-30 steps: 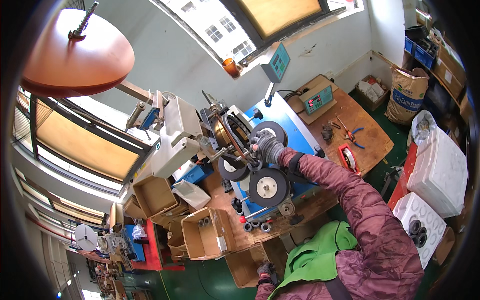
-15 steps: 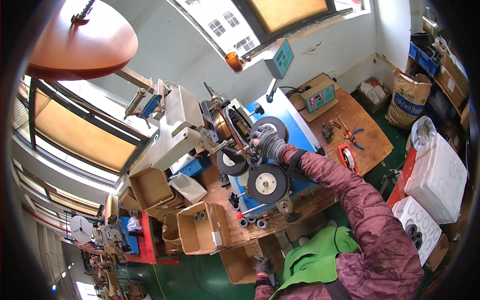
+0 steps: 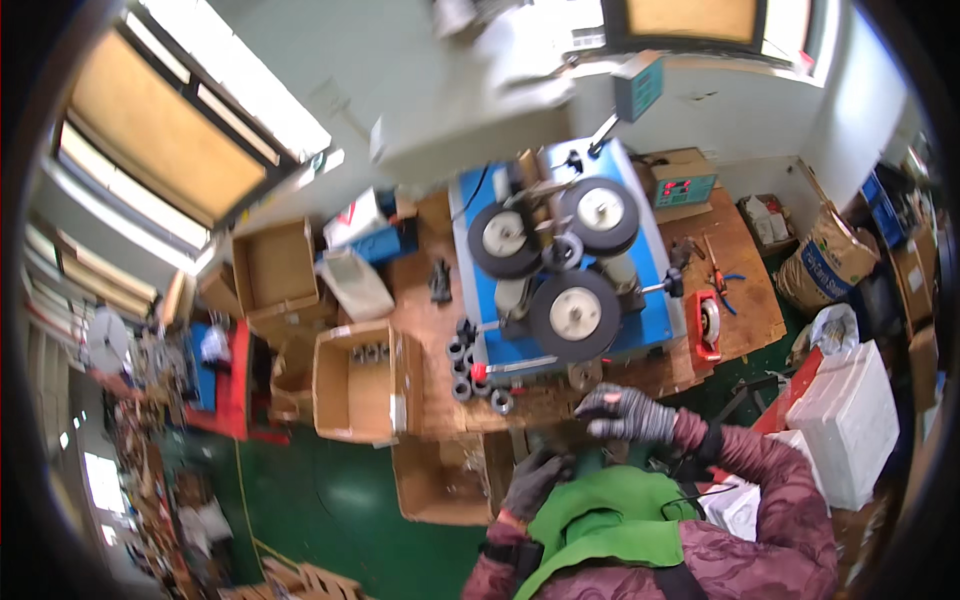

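Observation:
My right hand [image 3: 630,414], in a grey striped glove, is off the near edge of the workbench, below the front roller. Its fingers are apart and nothing shows in them. To its left, my left hand [image 3: 538,484], in a dark grey glove, is beside an open cardboard box [image 3: 440,480]; motion smears its fingers. A machine with a blue base plate [image 3: 655,310] stands ahead of both hands. Black rollers with pale hubs, including the front roller [image 3: 575,316], surround a small grey ring [image 3: 563,251]. The machine's pale upper part [image 3: 470,130] is blurred.
Several grey cylindrical rings [image 3: 462,388] lie by the machine's front left corner. Left of them is a cardboard box [image 3: 355,400] with more rings. A red tape dispenser [image 3: 708,325], pliers [image 3: 720,275] and a digital display box [image 3: 685,188] are on the right. White foam boxes [image 3: 845,425] are beyond.
My right hand has left the rollers and come back toward my body. My left hand has moved up, closer to it. The machine's upper part has swung up off the rollers. The view has shifted.

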The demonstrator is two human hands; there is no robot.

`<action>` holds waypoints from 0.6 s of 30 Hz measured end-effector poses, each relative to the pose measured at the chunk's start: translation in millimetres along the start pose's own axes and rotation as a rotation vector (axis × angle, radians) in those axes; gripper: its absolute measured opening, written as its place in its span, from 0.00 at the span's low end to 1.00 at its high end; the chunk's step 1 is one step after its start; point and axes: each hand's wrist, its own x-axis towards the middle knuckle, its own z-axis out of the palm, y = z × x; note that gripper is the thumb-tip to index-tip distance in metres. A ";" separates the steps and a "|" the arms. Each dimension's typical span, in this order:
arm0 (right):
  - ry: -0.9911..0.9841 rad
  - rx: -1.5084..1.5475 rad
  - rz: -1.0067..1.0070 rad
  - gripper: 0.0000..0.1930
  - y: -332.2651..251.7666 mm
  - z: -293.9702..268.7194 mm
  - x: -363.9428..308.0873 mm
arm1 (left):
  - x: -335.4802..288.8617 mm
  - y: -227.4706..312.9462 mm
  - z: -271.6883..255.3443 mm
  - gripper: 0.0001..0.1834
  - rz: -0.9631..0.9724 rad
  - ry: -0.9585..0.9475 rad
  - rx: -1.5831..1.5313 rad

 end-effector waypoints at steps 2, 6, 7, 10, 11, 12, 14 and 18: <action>-0.026 0.048 0.195 0.18 18.2 55.3 -28.5 | 13.3 6.6 16.6 0.17 0.038 -0.135 0.304; 0.151 0.601 0.632 0.21 21.2 109.6 -32.4 | 51.8 -43.6 -36.5 0.21 -0.039 -0.446 0.258; 0.138 0.592 0.654 0.21 28.9 118.6 -37.6 | 57.6 -43.6 -55.3 0.22 -0.048 -0.508 0.292; 0.479 0.732 0.835 0.22 48.7 138.5 -58.9 | 97.9 -82.5 -139.3 0.15 0.238 0.074 0.808; 0.471 0.726 0.857 0.22 49.3 144.8 -61.9 | 112.6 -78.1 -164.1 0.10 0.435 0.244 1.221; 0.483 0.714 0.931 0.22 42.8 149.7 -62.6 | 127.0 -84.7 -187.1 0.10 0.489 0.429 1.374; 0.568 0.698 1.003 0.20 35.1 161.1 -80.0 | 155.1 -72.4 -201.1 0.20 0.558 0.385 1.455; 0.532 0.712 1.125 0.19 35.5 188.7 -94.5 | 201.9 -105.1 -226.3 0.18 0.840 0.363 1.685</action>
